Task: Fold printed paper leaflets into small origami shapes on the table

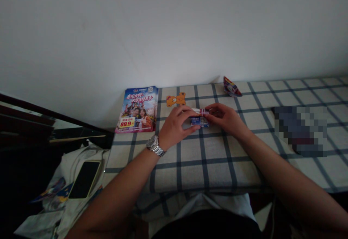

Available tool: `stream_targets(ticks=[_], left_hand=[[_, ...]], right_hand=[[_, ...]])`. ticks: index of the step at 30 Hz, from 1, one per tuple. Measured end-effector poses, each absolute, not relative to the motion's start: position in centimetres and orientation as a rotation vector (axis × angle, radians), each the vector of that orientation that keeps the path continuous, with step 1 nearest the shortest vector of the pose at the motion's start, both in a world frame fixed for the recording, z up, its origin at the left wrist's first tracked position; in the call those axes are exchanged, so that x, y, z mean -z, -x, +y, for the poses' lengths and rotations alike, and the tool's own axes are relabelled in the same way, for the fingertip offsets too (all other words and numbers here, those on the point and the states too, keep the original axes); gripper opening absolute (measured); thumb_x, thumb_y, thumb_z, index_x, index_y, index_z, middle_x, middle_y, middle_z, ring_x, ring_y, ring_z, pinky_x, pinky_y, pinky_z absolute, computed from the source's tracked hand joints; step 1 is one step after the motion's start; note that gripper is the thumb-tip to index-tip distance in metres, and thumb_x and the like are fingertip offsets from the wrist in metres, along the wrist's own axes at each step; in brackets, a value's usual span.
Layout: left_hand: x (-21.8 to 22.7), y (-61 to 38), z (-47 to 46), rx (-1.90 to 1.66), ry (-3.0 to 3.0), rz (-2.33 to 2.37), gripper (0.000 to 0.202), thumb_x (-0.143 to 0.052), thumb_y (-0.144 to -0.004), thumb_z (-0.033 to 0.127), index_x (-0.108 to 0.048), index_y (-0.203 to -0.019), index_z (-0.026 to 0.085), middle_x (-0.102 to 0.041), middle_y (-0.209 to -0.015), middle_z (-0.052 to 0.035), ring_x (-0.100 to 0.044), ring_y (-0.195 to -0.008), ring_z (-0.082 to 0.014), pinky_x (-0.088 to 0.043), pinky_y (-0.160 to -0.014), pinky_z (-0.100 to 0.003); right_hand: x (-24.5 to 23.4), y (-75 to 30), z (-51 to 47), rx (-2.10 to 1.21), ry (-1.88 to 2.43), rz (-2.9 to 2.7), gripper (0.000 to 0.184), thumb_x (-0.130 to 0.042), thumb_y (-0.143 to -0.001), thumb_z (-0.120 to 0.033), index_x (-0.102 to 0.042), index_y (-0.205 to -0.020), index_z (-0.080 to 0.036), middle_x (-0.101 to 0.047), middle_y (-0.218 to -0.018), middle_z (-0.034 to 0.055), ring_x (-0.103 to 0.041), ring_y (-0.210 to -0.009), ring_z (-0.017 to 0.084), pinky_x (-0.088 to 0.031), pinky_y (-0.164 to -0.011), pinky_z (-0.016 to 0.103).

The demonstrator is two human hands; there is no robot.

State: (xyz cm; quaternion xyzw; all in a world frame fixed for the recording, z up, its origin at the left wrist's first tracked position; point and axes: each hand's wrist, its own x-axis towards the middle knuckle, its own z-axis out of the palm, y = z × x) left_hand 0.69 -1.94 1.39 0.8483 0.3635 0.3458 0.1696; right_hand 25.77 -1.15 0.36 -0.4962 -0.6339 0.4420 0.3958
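Observation:
Between my hands is a small folded flyer (199, 120), dark blue with a QR code and a white and pink strip along its upper part. My left hand (176, 125), with a metal watch (155, 145) on its wrist, grips the left end between thumb and fingers. At the right end, the bent fingers and thumb of my right hand (225, 118) pinch the paper. Part of the flyer is hidden under the fingers. A stack of printed flyers (137, 110) in blue and pink lies to the left of my left hand.
A checked cloth (187, 173) covers the table against the white wall. A folded colourful paper piece (231, 87) stands at the back. A bear figure (176, 99) shows on the cloth. At right lies a blurred dark item (285, 126). A phone (85, 179) rests lower left.

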Motion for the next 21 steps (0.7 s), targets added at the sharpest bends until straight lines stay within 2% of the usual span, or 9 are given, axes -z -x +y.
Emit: stream_targets(ticks=[3, 5, 8, 13, 16, 18, 21], left_hand=[[-0.9, -0.8, -1.8, -0.929, -2.493, 1.008, 0.041, -0.078, -0.092, 0.039, -0.065, -0.128, 0.025, -0.064, -0.127, -0.0083, -0.061, -0.118, -0.0268, -0.051, -0.108, -0.050], [-0.5, -0.8, -1.7, -0.928, -2.498, 1.007, 0.031, -0.073, -0.096, 0.029, -0.066, -0.125, 0.024, -0.066, -0.123, -0.0071, -0.062, -0.116, -0.0246, -0.053, -0.106, -0.047], [-0.1, -0.8, -1.4, -0.932, -2.473, 1.007, 0.026, -0.070, -0.097, 0.021, -0.066, -0.122, 0.023, -0.067, -0.122, -0.0069, -0.064, -0.115, -0.0234, -0.054, -0.104, -0.045], [0.0, -0.5, -1.3, -0.901, -2.471, 1.018, 0.024, -0.068, -0.097, 0.018, -0.067, -0.121, 0.023, -0.068, -0.122, -0.0068, -0.065, -0.115, -0.0233, -0.056, -0.102, -0.045], [0.0, -0.5, -1.3, -0.897, -2.462, 1.017, 0.025, -0.067, -0.097, 0.015, -0.067, -0.121, 0.023, -0.068, -0.121, -0.0059, -0.066, -0.113, -0.0223, -0.056, -0.101, -0.043], [-0.1, -0.6, -1.3, -0.908, -2.451, 1.008, 0.026, -0.067, -0.096, 0.013, -0.067, -0.120, 0.023, -0.069, -0.120, -0.0056, -0.066, -0.113, -0.0221, -0.056, -0.102, -0.043], [-0.3, -0.7, -1.5, -0.902, -2.431, 1.000, 0.026, -0.068, -0.095, 0.015, -0.067, -0.120, 0.022, -0.068, -0.121, -0.0064, -0.065, -0.114, -0.0227, -0.055, -0.104, -0.043]], right_hand=[[-0.3, -25.7, -1.1, -1.183, 1.274, -1.547, 0.039, -0.082, -0.083, -0.052, -0.073, -0.111, -0.026, -0.077, -0.089, 0.0048, -0.073, -0.070, 0.021, -0.063, -0.062, 0.035], [-0.3, -25.7, -1.2, -1.202, 1.290, -1.542, 0.039, -0.082, -0.083, -0.053, -0.073, -0.109, -0.025, -0.078, -0.088, 0.0053, -0.074, -0.070, 0.022, -0.063, -0.062, 0.036], [-0.4, -25.7, -1.2, -1.167, 1.316, -1.597, 0.039, -0.079, -0.085, -0.056, -0.073, -0.108, -0.025, -0.078, -0.087, 0.0058, -0.074, -0.069, 0.022, -0.062, -0.062, 0.036], [-0.4, -25.9, -1.2, -0.953, 1.366, -1.771, 0.039, -0.074, -0.088, -0.060, -0.076, -0.105, -0.025, -0.077, -0.083, 0.0042, -0.069, -0.067, 0.020, -0.056, -0.059, 0.034], [-0.5, -26.0, -1.2, -0.762, 1.348, -1.896, 0.035, -0.073, -0.090, -0.057, -0.078, -0.104, -0.025, -0.073, -0.082, 0.0039, -0.064, -0.068, 0.019, -0.052, -0.059, 0.033], [-0.7, -26.1, -1.2, -0.666, 1.288, -1.978, 0.030, -0.074, -0.091, -0.051, -0.079, -0.107, -0.026, -0.070, -0.089, 0.0054, -0.062, -0.071, 0.019, -0.052, -0.064, 0.034], [-1.0, -26.0, -1.3, -0.637, 1.200, -2.033, 0.025, -0.072, -0.094, -0.042, -0.079, -0.112, -0.027, -0.067, -0.103, 0.0078, -0.065, -0.086, 0.022, -0.055, -0.079, 0.037]])
